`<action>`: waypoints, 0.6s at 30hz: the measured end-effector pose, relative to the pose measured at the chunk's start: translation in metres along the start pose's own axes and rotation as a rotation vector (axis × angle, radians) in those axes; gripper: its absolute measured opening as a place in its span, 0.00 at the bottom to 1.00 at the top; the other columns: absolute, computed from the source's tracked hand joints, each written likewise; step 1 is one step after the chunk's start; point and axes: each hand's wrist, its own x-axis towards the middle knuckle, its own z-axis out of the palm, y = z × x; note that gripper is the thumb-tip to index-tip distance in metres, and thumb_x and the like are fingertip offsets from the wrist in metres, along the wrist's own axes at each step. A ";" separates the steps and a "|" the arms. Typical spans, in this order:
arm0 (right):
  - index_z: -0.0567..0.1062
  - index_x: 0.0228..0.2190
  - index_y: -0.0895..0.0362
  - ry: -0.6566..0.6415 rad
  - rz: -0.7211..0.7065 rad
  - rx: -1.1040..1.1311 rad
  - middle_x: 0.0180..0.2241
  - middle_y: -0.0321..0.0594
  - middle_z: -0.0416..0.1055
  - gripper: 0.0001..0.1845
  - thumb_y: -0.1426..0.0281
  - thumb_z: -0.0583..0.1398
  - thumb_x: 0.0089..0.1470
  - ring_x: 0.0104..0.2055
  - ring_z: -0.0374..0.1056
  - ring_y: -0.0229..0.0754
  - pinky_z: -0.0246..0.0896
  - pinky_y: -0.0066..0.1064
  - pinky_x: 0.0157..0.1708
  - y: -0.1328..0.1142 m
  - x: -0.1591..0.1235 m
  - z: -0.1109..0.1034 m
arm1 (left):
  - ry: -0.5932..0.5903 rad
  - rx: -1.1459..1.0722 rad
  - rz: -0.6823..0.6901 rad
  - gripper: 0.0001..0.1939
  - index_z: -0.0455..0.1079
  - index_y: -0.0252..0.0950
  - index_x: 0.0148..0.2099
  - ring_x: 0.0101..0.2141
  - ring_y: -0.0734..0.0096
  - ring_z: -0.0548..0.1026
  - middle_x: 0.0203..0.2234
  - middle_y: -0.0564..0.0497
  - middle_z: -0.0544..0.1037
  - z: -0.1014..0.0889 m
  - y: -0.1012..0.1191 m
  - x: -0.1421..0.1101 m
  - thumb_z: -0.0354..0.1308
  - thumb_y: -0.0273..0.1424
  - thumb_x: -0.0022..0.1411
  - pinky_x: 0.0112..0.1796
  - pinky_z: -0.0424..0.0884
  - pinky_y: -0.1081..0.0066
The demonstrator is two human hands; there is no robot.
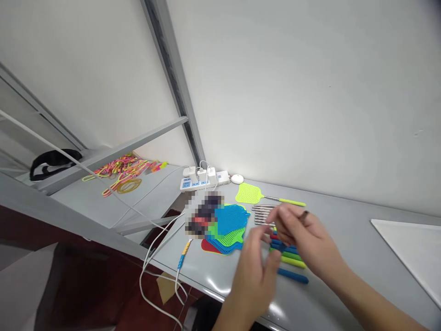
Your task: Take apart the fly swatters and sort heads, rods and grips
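Note:
My left hand (253, 271) is closed, fingers curled with the thumb raised; what sits in its grip is hidden. Just right of it, my right hand (306, 236) pinches a thin dark stick (305, 215), whose tip pokes out above the fingers. A small blue piece (282, 248) shows between the two hands. Under them lie coloured handles, among them a blue handle (292, 276) and a yellow-green handle (293, 262). Behind the fingers are several metal rods (262, 214). To the left are stacked fly swatter heads (231, 219), blue, green and red. A yellow fly swatter (249, 193) lies behind them.
Against the wall stands a power strip (196, 184) with chargers and a round white device (237, 179). White cables (146, 264) hang over the table's front edge. Pink and yellow cords (120, 168) lie on the left shelf. A white board (409, 248) is at right.

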 end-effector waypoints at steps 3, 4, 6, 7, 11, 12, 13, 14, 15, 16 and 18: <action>0.71 0.28 0.54 0.178 0.093 0.389 0.18 0.26 0.44 0.20 0.53 0.54 0.62 0.18 0.40 0.31 0.45 0.24 0.17 -0.008 -0.015 -0.009 | -0.158 0.005 -0.034 0.15 0.63 0.38 0.53 0.39 0.61 0.74 0.40 0.45 0.76 0.033 0.020 0.000 0.42 0.38 0.73 0.36 0.64 0.66; 0.71 0.27 0.55 0.225 0.114 0.438 0.18 0.26 0.44 0.19 0.53 0.56 0.61 0.18 0.40 0.30 0.45 0.24 0.17 -0.009 -0.020 -0.012 | -0.174 0.038 -0.039 0.15 0.63 0.38 0.50 0.34 0.61 0.74 0.36 0.45 0.77 0.041 0.024 0.000 0.40 0.38 0.73 0.31 0.61 0.67; 0.70 0.26 0.55 0.321 0.151 0.496 0.19 0.27 0.47 0.19 0.54 0.58 0.59 0.19 0.45 0.31 0.51 0.25 0.19 -0.008 -0.028 -0.020 | -0.177 0.162 -0.006 0.14 0.63 0.38 0.47 0.29 0.61 0.73 0.31 0.46 0.77 0.049 0.025 0.002 0.39 0.37 0.73 0.27 0.55 0.66; 0.69 0.26 0.55 0.368 0.165 0.531 0.19 0.27 0.48 0.18 0.54 0.59 0.59 0.20 0.47 0.31 0.55 0.26 0.21 -0.006 -0.033 -0.023 | -0.171 0.243 0.033 0.14 0.64 0.39 0.45 0.28 0.60 0.73 0.30 0.46 0.77 0.051 0.025 0.004 0.39 0.37 0.73 0.26 0.53 0.66; 0.65 0.26 0.54 0.567 0.165 0.724 0.18 0.26 0.46 0.19 0.53 0.58 0.60 0.20 0.45 0.32 0.58 0.26 0.22 0.007 -0.052 -0.035 | -0.185 0.469 0.176 0.14 0.65 0.39 0.37 0.27 0.60 0.72 0.28 0.45 0.76 0.057 0.018 0.008 0.42 0.38 0.72 0.26 0.49 0.65; 0.63 0.25 0.54 0.624 0.153 0.752 0.18 0.25 0.43 0.20 0.52 0.57 0.60 0.19 0.41 0.32 0.55 0.25 0.19 0.011 -0.056 -0.038 | -0.216 0.468 0.190 0.15 0.64 0.39 0.36 0.26 0.61 0.71 0.27 0.46 0.75 0.060 0.016 0.007 0.42 0.38 0.72 0.26 0.48 0.65; 0.62 0.25 0.53 0.674 0.144 0.764 0.17 0.24 0.41 0.22 0.51 0.57 0.60 0.18 0.38 0.32 0.50 0.24 0.16 0.015 -0.061 -0.040 | -0.261 0.448 0.191 0.15 0.64 0.39 0.36 0.24 0.63 0.69 0.26 0.47 0.74 0.063 0.016 0.005 0.42 0.39 0.72 0.25 0.47 0.65; 0.60 0.25 0.53 0.715 0.142 0.761 0.16 0.24 0.39 0.23 0.49 0.56 0.59 0.18 0.35 0.32 0.46 0.24 0.15 0.018 -0.064 -0.043 | -0.313 0.411 0.177 0.16 0.64 0.39 0.36 0.23 0.64 0.68 0.25 0.48 0.73 0.065 0.016 0.002 0.42 0.39 0.72 0.25 0.46 0.66; 0.60 0.25 0.52 0.738 0.149 0.752 0.16 0.23 0.38 0.23 0.48 0.56 0.59 0.18 0.33 0.32 0.43 0.24 0.13 0.021 -0.067 -0.046 | -0.361 0.361 0.151 0.16 0.64 0.39 0.36 0.22 0.65 0.66 0.23 0.49 0.72 0.067 0.016 0.000 0.41 0.40 0.72 0.25 0.45 0.66; 0.59 0.25 0.52 0.741 0.159 0.741 0.15 0.22 0.37 0.24 0.47 0.56 0.58 0.18 0.32 0.32 0.41 0.24 0.13 0.024 -0.070 -0.049 | -0.403 0.299 0.114 0.16 0.63 0.39 0.35 0.22 0.66 0.65 0.23 0.50 0.71 0.069 0.018 -0.002 0.41 0.40 0.72 0.25 0.46 0.67; 0.59 0.25 0.52 0.702 0.175 0.728 0.15 0.21 0.37 0.24 0.46 0.56 0.57 0.17 0.30 0.31 0.40 0.23 0.12 0.027 -0.072 -0.055 | -0.462 0.140 0.017 0.17 0.61 0.40 0.33 0.23 0.68 0.63 0.23 0.52 0.68 0.069 0.023 -0.001 0.41 0.41 0.72 0.25 0.48 0.68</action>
